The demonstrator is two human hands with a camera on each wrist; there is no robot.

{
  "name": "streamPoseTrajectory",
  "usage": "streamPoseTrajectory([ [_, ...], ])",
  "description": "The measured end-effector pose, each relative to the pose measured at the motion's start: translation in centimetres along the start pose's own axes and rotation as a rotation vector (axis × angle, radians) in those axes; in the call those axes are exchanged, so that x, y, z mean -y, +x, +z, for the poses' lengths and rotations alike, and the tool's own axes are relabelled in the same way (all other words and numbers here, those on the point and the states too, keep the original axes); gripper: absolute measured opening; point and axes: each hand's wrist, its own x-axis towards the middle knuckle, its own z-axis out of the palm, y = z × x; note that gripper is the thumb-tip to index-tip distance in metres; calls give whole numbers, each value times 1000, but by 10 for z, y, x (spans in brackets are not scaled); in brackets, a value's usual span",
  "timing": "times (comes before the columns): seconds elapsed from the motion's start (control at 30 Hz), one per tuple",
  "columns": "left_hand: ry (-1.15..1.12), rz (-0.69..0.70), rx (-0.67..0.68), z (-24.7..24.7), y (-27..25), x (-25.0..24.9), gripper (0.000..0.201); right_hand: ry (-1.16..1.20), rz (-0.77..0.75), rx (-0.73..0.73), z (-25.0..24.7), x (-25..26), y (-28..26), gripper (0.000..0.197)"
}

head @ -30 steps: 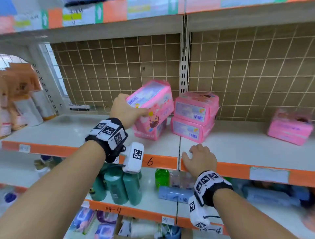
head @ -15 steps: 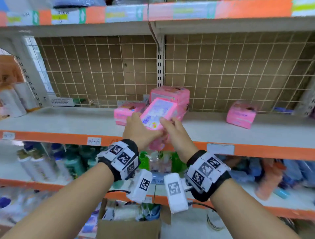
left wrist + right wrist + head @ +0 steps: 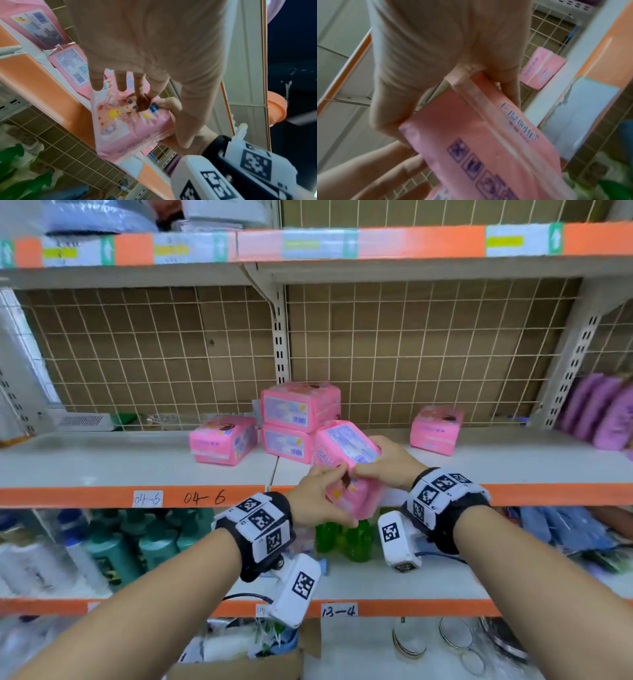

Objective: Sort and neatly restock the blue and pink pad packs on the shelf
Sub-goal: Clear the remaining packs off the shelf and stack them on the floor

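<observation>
Both hands hold one pink pad pack (image 3: pixel 346 470) tilted over the shelf's orange front edge (image 3: pixel 205 496). My left hand (image 3: pixel 317 498) grips its lower end, fingers on the cartoon-girl face (image 3: pixel 130 121) and thumb underneath. My right hand (image 3: pixel 383 460) grips the upper right end (image 3: pixel 488 142). Right behind the held pack stands a stack of two pink packs (image 3: pixel 298 409). One pink pack (image 3: pixel 222 440) lies to its left, and another (image 3: pixel 436 431) sits alone to the right. No blue pack shows on this shelf.
A wire grid (image 3: pixel 154 354) backs the shelf, with a white upright (image 3: pixel 282 344) at the middle. Purple packs (image 3: pixel 599 412) stand at the far right. Green bottles (image 3: pixel 342 539) and blurred blue packages (image 3: pixel 561 529) fill the shelf below. A cardboard box (image 3: pixel 239 659) sits lowest.
A second ago my left hand alone held the pack by the stack while the right rested on the shelf edge. The right hand has joined it, and the pack now sits lower and further right.
</observation>
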Motion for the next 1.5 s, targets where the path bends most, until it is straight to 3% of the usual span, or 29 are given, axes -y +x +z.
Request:
streamPoseTrajectory([
  [0.1, 38, -20, -45, -4, 15, 2, 97, -111, 41, -144, -12, -9, 12, 37],
  [0.2, -22, -89, -170, -21, 31, 13, 77, -208, 72, -223, -24, -22, 26, 21],
  [0.27, -18, -128, -278, -37, 41, 18, 77, -371, 84, -163, -29, -21, 34, 15],
  [0.37, 64, -160, -404, -63, 60, 22, 75, -767, 119, -25, -29, -9, 45, 25],
  [0.5, 244, -245, -507, -94, 88, 23, 72, -954, 181, 18, -24, -7, 57, 28],
  [0.6, 458, -252, -477, -106, 108, 22, 81, -1011, 176, -79, -16, -14, 63, 28],
  [0.77, 962, -109, -365, -124, 143, 26, 86, -1142, 167, -116, -17, -25, 74, 30],
  [0.93, 948, -171, -115, -156, 183, 34, 122, -1101, 165, -74, -26, -38, 84, 39],
  [1.0, 1011, -138, -87, -156, 192, 34, 132, -1067, 157, -80, -28, -40, 88, 37],
  [1.1, 1048, 67, -226, -141, 197, 41, 134, -1044, 158, -88, -27, -43, 92, 39],
  [1.23, 929, 276, -438, -104, 191, 50, 121, -1011, 136, -100, -30, -51, 96, 41],
  [1.3, 997, 259, -476, -85, 189, 51, 114, -1007, 130, -98, -31, -52, 99, 40],
  [1.37, 1061, 141, -487, -76, 192, 50, 115, -1009, 139, -96, -30, -50, 102, 38],
  [1.43, 1043, 63, -513, -76, 198, 49, 121, -1011, 150, -95, -30, -49, 103, 39],
  [1.5, 1036, 50, -538, -75, 201, 48, 114, -1012, 158, -88, -29, -49, 103, 41],
])
